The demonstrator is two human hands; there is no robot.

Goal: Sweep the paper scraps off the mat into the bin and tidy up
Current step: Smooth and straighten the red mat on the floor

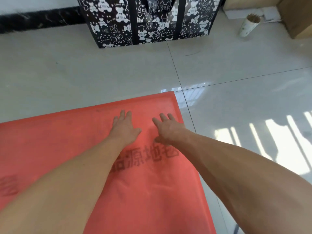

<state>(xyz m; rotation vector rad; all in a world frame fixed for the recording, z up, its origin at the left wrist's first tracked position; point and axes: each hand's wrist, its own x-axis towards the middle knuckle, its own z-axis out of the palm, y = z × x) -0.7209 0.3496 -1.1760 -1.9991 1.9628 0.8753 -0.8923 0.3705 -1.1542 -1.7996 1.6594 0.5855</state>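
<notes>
From the head view, the red mat (143,191) is seen spread flat on the glossy tiled floor (236,68), dark printed characters showing on it, and both hands are laid palm-down near its far right corner, the left hand (124,127) just beside the right hand (166,128), fingers spread and nothing gripped. Beyond the mat, a black bag with white bear print (148,21) is stood on the floor, with a paper roll (249,25) lying near cardboard boxes (297,16) at the far right.

patterned bag (148,21), paper roll (248,25), cardboard box (297,16)
</notes>
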